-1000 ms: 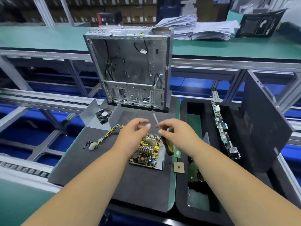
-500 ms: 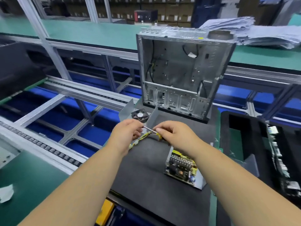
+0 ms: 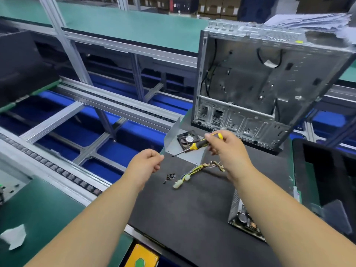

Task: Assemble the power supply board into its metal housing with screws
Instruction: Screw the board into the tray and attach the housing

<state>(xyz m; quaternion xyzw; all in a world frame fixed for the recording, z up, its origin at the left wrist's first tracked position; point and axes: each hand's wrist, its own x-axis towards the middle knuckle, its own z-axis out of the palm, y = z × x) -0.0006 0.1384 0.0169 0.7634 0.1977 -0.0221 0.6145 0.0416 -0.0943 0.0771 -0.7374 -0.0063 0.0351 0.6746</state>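
Note:
My right hand [image 3: 229,151] grips a yellow-and-black screwdriver [image 3: 196,145] by its handle, the tip pointing down-left over the black mat [image 3: 188,212]. My left hand [image 3: 144,166] hovers left of the tip, apart from it, with fingers curled and thumb against forefinger; nothing shows between them. A small pile of black screws [image 3: 169,176] lies just below it. The power supply board [image 3: 243,216] sits in its metal tray at lower right, mostly hidden by my right forearm. A bent metal housing cover [image 3: 173,140] with a black fan [image 3: 187,139] lies beyond the screwdriver.
A wire harness with white connectors [image 3: 181,182] lies beside the screws. An open computer case [image 3: 260,83] stands upright at the back of the mat. A conveyor frame with rollers [image 3: 81,116] runs on the left. A black foam tray [image 3: 327,180] borders the mat on the right.
The view swung left. My hands parted: the left let go of the screwdriver tip and moved down-left toward the screws, while the right raised the screwdriver's handle.

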